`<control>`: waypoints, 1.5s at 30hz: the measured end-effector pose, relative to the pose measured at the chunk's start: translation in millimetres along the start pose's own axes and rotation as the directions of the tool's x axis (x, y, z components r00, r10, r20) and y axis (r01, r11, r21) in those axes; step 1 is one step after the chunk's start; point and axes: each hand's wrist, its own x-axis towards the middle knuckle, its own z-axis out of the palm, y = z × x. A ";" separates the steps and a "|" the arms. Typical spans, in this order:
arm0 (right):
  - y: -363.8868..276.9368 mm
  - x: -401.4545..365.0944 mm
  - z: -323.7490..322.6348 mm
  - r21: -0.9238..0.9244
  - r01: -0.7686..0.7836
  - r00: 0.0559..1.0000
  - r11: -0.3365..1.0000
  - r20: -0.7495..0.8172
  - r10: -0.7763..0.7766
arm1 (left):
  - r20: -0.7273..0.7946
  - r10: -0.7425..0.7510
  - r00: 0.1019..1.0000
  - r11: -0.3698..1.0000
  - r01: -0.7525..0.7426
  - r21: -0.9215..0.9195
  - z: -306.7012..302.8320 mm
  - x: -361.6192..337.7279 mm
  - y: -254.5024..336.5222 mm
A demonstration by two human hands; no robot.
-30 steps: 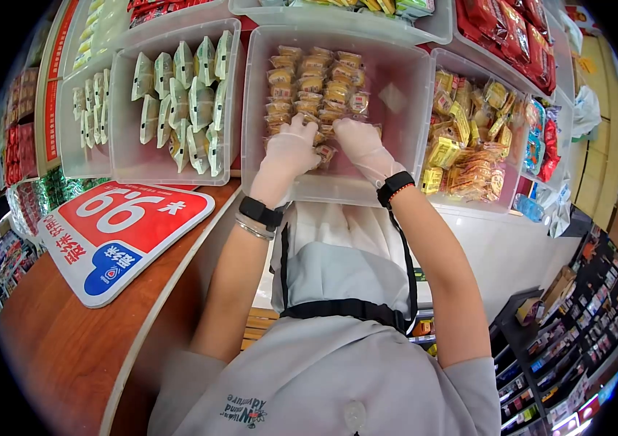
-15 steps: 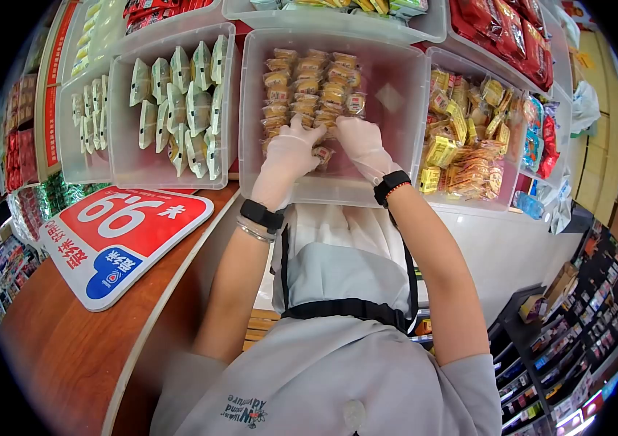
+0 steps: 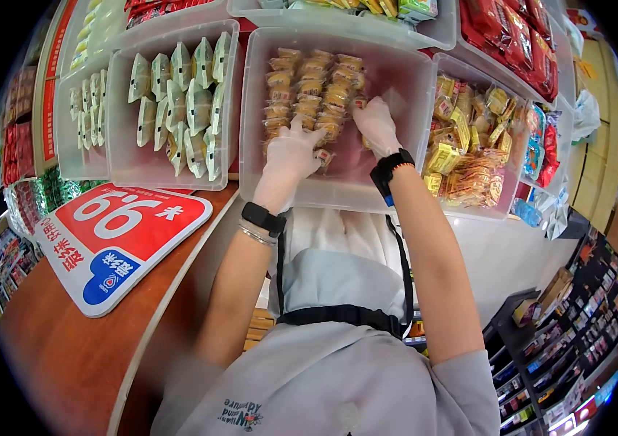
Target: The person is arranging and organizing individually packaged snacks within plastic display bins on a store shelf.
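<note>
Both my hands are gloved, inside mid bin [image 3: 338,190]. My L hand [image 3: 291,149]: grip spread, fingers lying on near end of the packet rows [image 3: 312,80], pinching nothing I can see. Loose packet [image 3: 323,157] sits just beside it on the bin floor. My R hand [image 3: 378,125] is farther in, at right edge of rows, fingertips touching a packet; can't tell if grip's pinched. Left bin [image 3: 178,94] has green-white packs, right bin [image 3: 469,145] yellow snacks. Red sign [image 3: 120,236] lies on tabletop [image 3: 55,349].
</note>
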 end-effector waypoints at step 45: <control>-0.2 -61.3 28.6 -0.347 0.643 0.740 0.683 0.050 -0.670 | 0.020 0.082 0.996 0.986 -0.078 -0.145 -13.0 -6.8 5.3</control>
